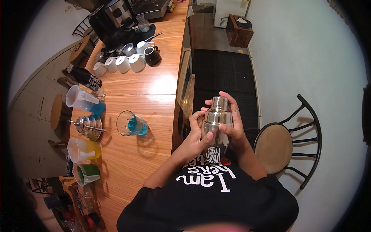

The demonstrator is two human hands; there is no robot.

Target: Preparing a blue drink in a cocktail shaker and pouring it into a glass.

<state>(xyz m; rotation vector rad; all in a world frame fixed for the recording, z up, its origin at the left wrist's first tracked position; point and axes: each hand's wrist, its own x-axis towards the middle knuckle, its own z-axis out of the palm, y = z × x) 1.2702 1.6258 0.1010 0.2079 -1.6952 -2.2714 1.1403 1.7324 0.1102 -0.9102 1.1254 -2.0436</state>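
A shiny metal cocktail shaker (217, 120) with its cap on is held upright before my chest, off the right side of the counter. My left hand (199, 135) wraps its lower left side, thumb across the front. On the other side my right hand (234, 120) grips it, thumb on the body and fingers up beside the cap; a ring shows on one finger. A clear drinking glass (124, 123) with some blue liquid stands on the wooden counter (127, 166), left of my hands.
Along the counter's left stand jugs of blue (83, 99), yellow (83, 150) and green liquid (87, 173), a French press (88, 127) and a dark bottle (85, 77). White cups (123, 64), a black mug (152, 56) and a coffee machine (116, 19) are farther off. A chair (274, 148) stands right.
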